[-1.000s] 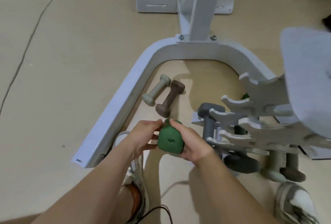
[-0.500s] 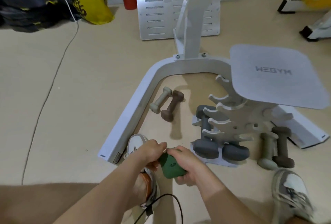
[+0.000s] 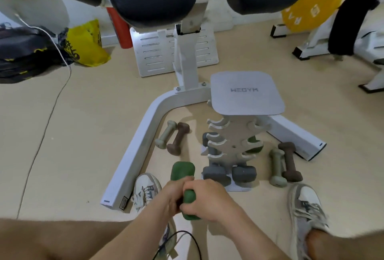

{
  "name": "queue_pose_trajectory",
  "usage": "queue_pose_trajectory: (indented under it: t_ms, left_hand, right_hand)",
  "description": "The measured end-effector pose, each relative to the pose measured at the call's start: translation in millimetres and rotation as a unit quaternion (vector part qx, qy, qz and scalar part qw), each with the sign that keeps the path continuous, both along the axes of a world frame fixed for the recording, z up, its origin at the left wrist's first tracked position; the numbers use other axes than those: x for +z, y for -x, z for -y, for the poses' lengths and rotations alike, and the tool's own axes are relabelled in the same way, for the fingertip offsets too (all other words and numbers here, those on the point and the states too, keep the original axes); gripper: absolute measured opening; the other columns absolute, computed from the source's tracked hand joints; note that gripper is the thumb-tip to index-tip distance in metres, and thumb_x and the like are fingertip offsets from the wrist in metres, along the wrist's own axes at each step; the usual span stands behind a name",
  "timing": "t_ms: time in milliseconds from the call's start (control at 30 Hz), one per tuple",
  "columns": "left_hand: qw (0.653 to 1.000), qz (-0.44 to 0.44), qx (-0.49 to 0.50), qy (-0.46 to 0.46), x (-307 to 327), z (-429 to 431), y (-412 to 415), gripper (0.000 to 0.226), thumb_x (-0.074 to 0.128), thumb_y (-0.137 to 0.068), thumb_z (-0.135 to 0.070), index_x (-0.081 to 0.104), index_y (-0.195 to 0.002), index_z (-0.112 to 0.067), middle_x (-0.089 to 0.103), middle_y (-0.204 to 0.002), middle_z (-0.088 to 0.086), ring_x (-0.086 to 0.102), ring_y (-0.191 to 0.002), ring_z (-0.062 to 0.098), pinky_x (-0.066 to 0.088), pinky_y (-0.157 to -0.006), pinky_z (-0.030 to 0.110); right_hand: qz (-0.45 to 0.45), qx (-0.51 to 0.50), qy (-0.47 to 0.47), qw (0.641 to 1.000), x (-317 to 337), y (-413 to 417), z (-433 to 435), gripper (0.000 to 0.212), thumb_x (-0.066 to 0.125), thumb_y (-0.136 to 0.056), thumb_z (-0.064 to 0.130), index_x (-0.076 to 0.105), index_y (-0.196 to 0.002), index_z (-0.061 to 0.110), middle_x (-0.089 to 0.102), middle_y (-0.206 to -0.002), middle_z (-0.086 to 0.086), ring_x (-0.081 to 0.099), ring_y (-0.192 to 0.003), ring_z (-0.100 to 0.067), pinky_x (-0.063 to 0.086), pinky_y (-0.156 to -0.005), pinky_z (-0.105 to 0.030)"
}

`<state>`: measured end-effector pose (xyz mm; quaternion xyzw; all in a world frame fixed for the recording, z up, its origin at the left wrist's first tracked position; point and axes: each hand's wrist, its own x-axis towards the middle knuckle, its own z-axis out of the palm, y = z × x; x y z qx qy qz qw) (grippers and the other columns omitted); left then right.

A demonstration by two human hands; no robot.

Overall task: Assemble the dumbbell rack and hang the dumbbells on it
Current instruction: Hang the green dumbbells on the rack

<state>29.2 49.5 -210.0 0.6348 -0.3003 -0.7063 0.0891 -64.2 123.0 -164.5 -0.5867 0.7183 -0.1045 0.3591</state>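
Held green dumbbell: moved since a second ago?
Yes. The green dumbbell has come nearer the person, away from the left brown dumbbell.

Soft even light, warped blurry edges

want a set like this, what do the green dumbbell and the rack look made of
The green dumbbell looks coated in matte rubber or neoprene: dull, glare-free skin, rounded edges; core hidden. The rack is a thin flat panel with cut-out hooks, pale grey matte finish; painted metal or plastic, cannot tell which.
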Motion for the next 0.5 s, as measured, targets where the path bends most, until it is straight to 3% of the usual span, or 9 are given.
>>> queue_pose_trajectory:
  t_ms: [67, 133, 200, 267, 400, 433, 500]
  left_hand:
    - [0.999, -0.014, 0.015, 0.035, 8.0, -0.7, 6.3, 0.017, 0.067, -0.088, -0.014, 0.061, -0.090, 0.001, 0.065, -0.078, 0.020, 0.065, -0.068, 0.031, 0.055, -0.061, 0.035]
    - [0.997, -0.012, 0.019, 0.073, 14.6, -0.9, 14.9, 0.019, 0.064, -0.091, -0.018, 0.062, -0.087, 0.001, 0.067, -0.080, 0.020, 0.066, -0.071, 0.032, 0.055, -0.064, 0.036]
    - [0.996, -0.029, 0.026, 0.079, 15.1, -1.3, 19.8, 0.027, 0.061, -0.095, -0.024, 0.064, -0.095, 0.003, 0.071, -0.085, 0.021, 0.068, -0.075, 0.033, 0.056, -0.067, 0.037]
    - [0.996, -0.038, 0.035, 0.079, 12.8, -3.8, 21.6, 0.034, 0.057, -0.098, -0.029, 0.064, -0.102, 0.004, 0.071, -0.089, 0.021, 0.069, -0.077, 0.032, 0.056, -0.067, 0.036]
    - [0.995, -0.010, 0.014, 0.098, -0.1, -19.5, 29.7, 0.034, 0.053, -0.100, -0.030, 0.063, -0.095, 0.002, 0.069, -0.081, 0.017, 0.067, -0.073, 0.029, 0.053, -0.066, 0.033]
    - [0.995, -0.001, 0.005, 0.097, -3.5, -23.1, 30.2, 0.034, 0.053, -0.099, -0.029, 0.063, -0.093, 0.002, 0.069, -0.080, 0.017, 0.066, -0.072, 0.029, 0.053, -0.066, 0.033]
    - [0.997, 0.004, -0.012, 0.074, -11.2, -29.1, 34.2, 0.038, 0.055, -0.097, -0.030, 0.066, -0.101, 0.006, 0.069, -0.084, 0.021, 0.065, -0.072, 0.032, 0.052, -0.069, 0.036]
  right_hand:
    - [-0.016, 0.012, 0.028, 0.999, 7.2, 6.9, -2.7, 0.028, 0.070, -0.076, 0.040, 0.064, -0.102, 0.031, 0.070, -0.101, 0.001, 0.061, -0.097, -0.021, 0.050, -0.078, -0.034]
    - [0.024, -0.027, 0.026, 0.999, 9.1, 22.4, -6.0, 0.036, 0.075, -0.074, 0.041, 0.061, -0.106, 0.032, 0.064, -0.098, 0.005, 0.059, -0.095, -0.017, 0.050, -0.077, -0.033]
    - [0.141, -0.130, 0.025, 0.981, 8.1, 39.8, -4.8, 0.042, 0.078, -0.068, 0.045, 0.056, -0.101, 0.033, 0.062, -0.099, 0.006, 0.062, -0.093, -0.016, 0.055, -0.077, -0.033]
    - [0.242, -0.234, 0.038, 0.941, 3.9, 56.5, 1.4, 0.044, 0.077, -0.069, 0.050, 0.054, -0.100, 0.030, 0.062, -0.101, 0.002, 0.065, -0.096, -0.018, 0.057, -0.084, -0.038]
    - [0.304, -0.268, -0.103, 0.909, -12.8, 83.9, 3.2, 0.046, 0.055, -0.090, 0.058, 0.055, -0.122, 0.024, 0.059, -0.122, -0.001, 0.059, -0.114, -0.021, 0.050, -0.102, -0.047]
    - [0.339, -0.280, -0.150, 0.885, -21.7, 85.4, -1.9, 0.048, 0.051, -0.092, 0.059, 0.054, -0.126, 0.025, 0.060, -0.124, -0.002, 0.059, -0.115, -0.024, 0.050, -0.101, -0.048]
    - [0.443, -0.326, -0.216, 0.807, -47.6, 88.9, -13.5, 0.055, 0.051, -0.094, 0.058, 0.054, -0.134, 0.021, 0.064, -0.128, -0.008, 0.062, -0.115, -0.030, 0.051, -0.098, -0.051]
